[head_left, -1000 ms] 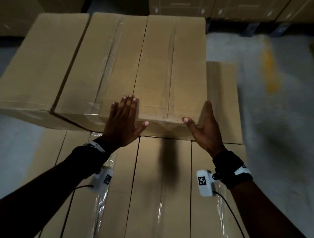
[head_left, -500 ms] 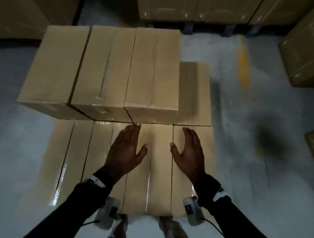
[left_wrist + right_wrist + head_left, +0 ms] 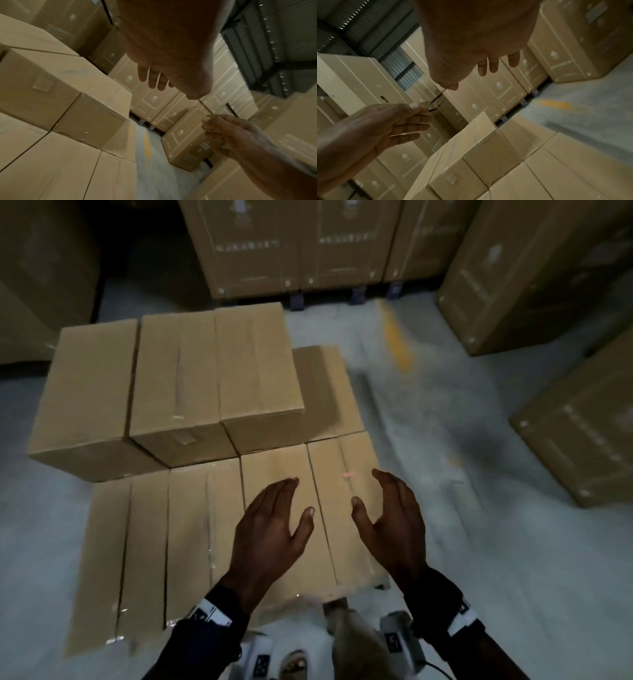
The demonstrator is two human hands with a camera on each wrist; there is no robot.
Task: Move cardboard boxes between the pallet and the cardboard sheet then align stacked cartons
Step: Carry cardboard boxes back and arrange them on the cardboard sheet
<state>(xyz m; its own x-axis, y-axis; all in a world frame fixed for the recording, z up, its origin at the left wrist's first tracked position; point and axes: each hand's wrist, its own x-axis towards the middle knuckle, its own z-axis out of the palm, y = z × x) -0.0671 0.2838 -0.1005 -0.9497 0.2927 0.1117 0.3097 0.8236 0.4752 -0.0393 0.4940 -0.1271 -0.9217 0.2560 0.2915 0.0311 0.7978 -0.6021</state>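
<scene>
Grey floor right of cartons, hands apart above

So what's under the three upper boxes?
The three upper boxes sit on a lower layer of boxes; one shows at their right. The rest beneath is covered.

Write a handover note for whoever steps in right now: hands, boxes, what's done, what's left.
Left hand: open, fingers straight, holding nothing, over the lower layer of plain brown cardboard boxes.
Right hand: open, palm turned inward, also holding nothing, over the same layer's right end.
Boxes: three taped brown cartons sit side by side on the upper layer at the far side; one lower carton shows to their right, with no carton on top.
Done: the three top cartons stand in one row.
Left: fetch the next box, likely for that free spot, then square the stack. The pallet and the cardboard sheet under the boxes cannot be made out.
</scene>
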